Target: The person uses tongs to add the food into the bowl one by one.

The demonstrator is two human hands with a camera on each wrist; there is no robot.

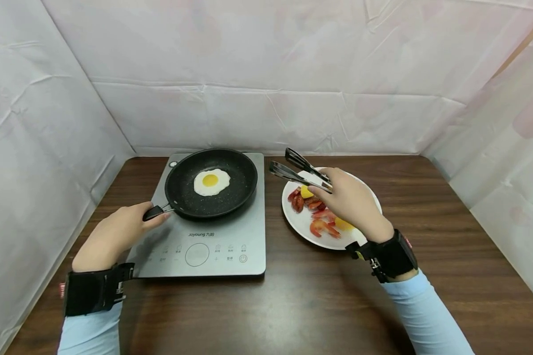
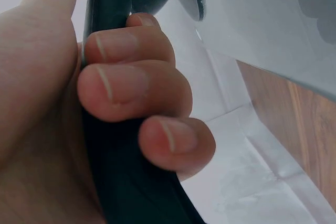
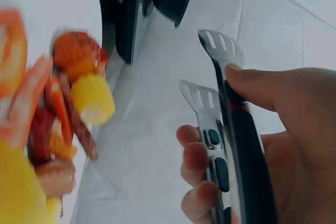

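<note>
My left hand (image 1: 115,231) grips the black handle (image 2: 131,182) of a frying pan (image 1: 188,197), its fingers curled round it in the left wrist view. A fried egg (image 1: 210,181) with a yellow yolk lies near the middle of the pan. My right hand (image 1: 355,197) holds metal-and-black tongs (image 1: 288,173) above a white plate (image 1: 302,231). The thumb presses one arm of the tongs (image 3: 244,156) and the fingers wrap the other. Their slotted ends are spread apart with nothing between them, pointing toward the pan.
The pan is over a silver induction cooktop (image 1: 160,261) with a touch panel. Corn pieces (image 1: 344,224), shrimp (image 1: 323,228) and small sausages (image 1: 297,203) lie on the plate. White sheeting (image 1: 266,118) walls in the brown wooden table (image 1: 293,305) at the back and sides.
</note>
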